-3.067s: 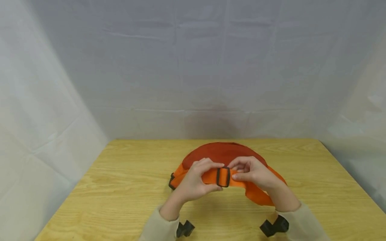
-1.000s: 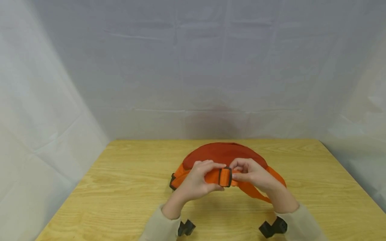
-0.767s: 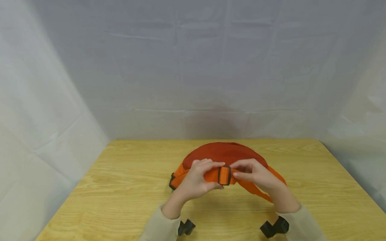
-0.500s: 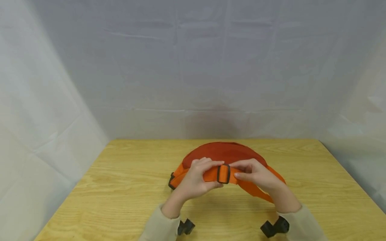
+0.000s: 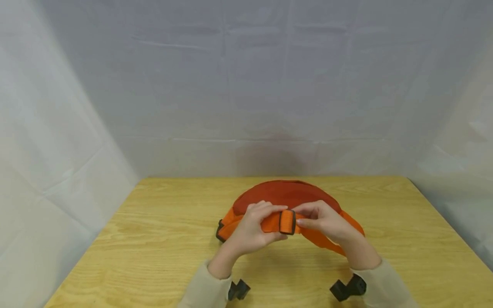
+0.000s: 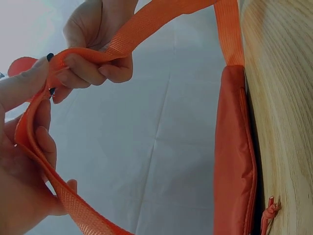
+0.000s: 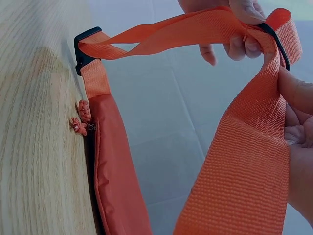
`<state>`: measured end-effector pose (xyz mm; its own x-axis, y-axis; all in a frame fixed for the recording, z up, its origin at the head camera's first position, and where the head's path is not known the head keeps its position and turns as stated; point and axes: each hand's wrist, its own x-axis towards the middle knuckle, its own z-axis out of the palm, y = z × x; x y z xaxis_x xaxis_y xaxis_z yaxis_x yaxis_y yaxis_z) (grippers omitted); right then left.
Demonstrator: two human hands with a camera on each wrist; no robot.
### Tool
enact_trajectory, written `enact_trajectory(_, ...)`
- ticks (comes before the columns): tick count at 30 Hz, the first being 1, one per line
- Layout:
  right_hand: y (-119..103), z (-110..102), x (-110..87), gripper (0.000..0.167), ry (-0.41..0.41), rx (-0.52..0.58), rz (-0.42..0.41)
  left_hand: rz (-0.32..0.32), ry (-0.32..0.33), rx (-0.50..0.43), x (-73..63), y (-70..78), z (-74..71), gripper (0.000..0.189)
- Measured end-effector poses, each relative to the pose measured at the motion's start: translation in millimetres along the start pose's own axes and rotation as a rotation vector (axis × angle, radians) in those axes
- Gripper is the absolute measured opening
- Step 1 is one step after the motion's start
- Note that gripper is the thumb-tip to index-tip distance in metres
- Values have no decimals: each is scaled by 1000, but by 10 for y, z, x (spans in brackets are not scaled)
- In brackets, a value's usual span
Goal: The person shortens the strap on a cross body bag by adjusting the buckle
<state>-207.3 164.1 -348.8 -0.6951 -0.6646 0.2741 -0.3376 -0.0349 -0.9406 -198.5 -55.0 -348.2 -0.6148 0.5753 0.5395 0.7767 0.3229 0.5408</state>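
A red waist bag (image 5: 286, 194) with an orange strap (image 5: 271, 224) lies on the table. My left hand (image 5: 252, 231) holds the strap at its black slide buckle (image 5: 294, 222), fingers along the top edge and thumb below. Just right of the buckle, my right hand (image 5: 327, 220) pinches the webbing between thumb and fingers. A loop of webbing (image 7: 291, 41) bulges out through the slide buckle in the right wrist view. In the left wrist view, both hands hold the strap up, off the bag's body (image 6: 234, 156).
A black clip buckle (image 7: 82, 54) joins the strap to the bag's left end. Braided zipper pulls (image 7: 82, 120) hang at the bag's edge. The wooden table (image 5: 161, 239) ends at pale sheeting (image 5: 246, 107) behind. Black camera mounts (image 5: 348, 287) sit at both wrists.
Over three seconds, the strap hanging below my right hand has drawn up and now looks narrower. The webbing in the slide buckle now bulges more. Both hands stay nearly in place.
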Motion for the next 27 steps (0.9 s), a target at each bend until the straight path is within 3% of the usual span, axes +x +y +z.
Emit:
enact_trajectory(4, 9, 21, 8, 29, 27, 22, 15, 4, 1, -1, -1, -1, 8, 53)
enact_trajectory(11, 36, 53, 3, 11, 89, 44, 64, -3, 6, 6, -18, -7, 20, 53)
enact_trajectory(17, 54, 6, -26, 23, 1, 30, -23, 9, 15, 26, -20, -14, 10, 54)
enact_trajectory(20, 66, -18, -33, 30, -49, 45, -25, -3, 19, 30, -27, -20, -8, 54)
enact_trajectory(27, 70, -37, -47, 27, -22, 59, -18, 23, -4, 9, -29, -39, -34, 54)
